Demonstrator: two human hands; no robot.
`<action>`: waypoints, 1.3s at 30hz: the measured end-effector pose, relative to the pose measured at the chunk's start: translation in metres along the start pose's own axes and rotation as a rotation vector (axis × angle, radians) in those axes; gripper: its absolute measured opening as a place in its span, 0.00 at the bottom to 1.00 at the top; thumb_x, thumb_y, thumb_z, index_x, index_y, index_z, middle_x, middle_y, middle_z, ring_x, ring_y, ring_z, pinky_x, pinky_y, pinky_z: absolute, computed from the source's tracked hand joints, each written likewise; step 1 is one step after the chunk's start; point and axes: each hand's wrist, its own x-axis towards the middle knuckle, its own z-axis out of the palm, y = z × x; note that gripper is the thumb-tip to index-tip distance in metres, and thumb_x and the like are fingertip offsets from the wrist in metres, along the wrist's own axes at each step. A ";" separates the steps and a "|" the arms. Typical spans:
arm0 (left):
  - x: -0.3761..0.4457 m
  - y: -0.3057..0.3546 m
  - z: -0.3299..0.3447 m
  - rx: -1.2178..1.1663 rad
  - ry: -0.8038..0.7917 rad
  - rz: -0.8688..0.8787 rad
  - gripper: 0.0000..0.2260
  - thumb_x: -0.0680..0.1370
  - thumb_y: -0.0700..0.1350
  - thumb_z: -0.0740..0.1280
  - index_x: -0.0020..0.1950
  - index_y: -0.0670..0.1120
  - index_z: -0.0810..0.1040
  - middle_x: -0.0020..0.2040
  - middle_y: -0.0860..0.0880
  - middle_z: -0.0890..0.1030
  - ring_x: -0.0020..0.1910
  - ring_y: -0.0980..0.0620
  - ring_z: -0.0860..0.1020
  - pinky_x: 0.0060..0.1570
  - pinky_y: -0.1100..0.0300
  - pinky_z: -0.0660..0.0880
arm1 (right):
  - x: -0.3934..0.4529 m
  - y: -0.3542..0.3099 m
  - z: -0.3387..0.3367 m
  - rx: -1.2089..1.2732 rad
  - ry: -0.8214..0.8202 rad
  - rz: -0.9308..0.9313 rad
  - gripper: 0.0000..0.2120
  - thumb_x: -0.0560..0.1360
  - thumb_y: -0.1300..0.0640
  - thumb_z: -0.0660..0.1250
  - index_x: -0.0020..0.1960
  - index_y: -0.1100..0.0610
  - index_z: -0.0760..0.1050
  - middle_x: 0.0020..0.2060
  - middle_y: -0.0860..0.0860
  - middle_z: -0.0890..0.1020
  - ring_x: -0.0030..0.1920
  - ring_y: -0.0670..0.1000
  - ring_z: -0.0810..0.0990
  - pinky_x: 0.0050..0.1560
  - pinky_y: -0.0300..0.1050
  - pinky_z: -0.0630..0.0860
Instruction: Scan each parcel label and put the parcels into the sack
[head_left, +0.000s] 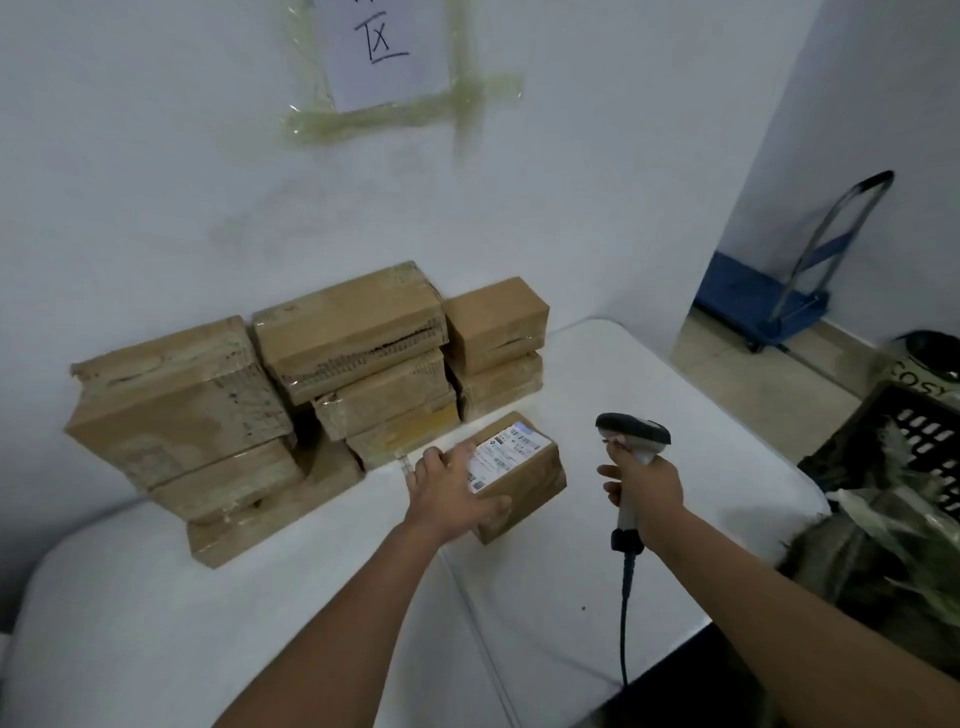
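Observation:
A small brown parcel (524, 480) lies on the white table (597, 374), its white label (506, 454) facing up. My left hand (452, 491) grips the parcel's near left corner, thumb on its front side. To the right of it, my right hand (647, 488) holds a grey barcode scanner (634, 431) upright by the handle, its head pointing left towards the label. The scanner's black cable (626, 613) hangs down. A stack of several brown taped parcels (311, 384) stands against the wall behind. A dark woven sack (883, 551) sits at the table's right edge.
A black plastic crate (924, 431) stands behind the sack at the right. A blue hand trolley (779, 306) leans in the far right corner on the floor. A taped paper sign (384, 47) hangs on the white wall above the stack.

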 end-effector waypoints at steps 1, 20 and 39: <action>-0.002 0.001 0.017 0.038 0.002 -0.039 0.43 0.69 0.70 0.69 0.77 0.56 0.56 0.67 0.44 0.62 0.69 0.42 0.61 0.70 0.49 0.55 | -0.001 0.007 -0.006 -0.003 0.004 0.017 0.13 0.75 0.52 0.72 0.50 0.61 0.79 0.41 0.57 0.85 0.31 0.51 0.79 0.36 0.44 0.77; -0.050 0.031 0.115 0.050 -0.196 0.103 0.30 0.80 0.55 0.66 0.79 0.54 0.58 0.66 0.45 0.69 0.59 0.48 0.75 0.56 0.57 0.77 | -0.023 0.002 -0.051 -0.364 -0.226 0.014 0.13 0.75 0.51 0.71 0.47 0.62 0.77 0.31 0.55 0.82 0.27 0.50 0.79 0.30 0.41 0.77; -0.050 0.038 0.130 0.297 -0.132 0.285 0.28 0.82 0.43 0.64 0.79 0.58 0.59 0.80 0.52 0.56 0.69 0.46 0.67 0.60 0.49 0.78 | -0.025 -0.027 -0.036 -0.482 -0.307 0.047 0.14 0.76 0.52 0.70 0.44 0.63 0.74 0.30 0.58 0.80 0.26 0.52 0.77 0.29 0.42 0.75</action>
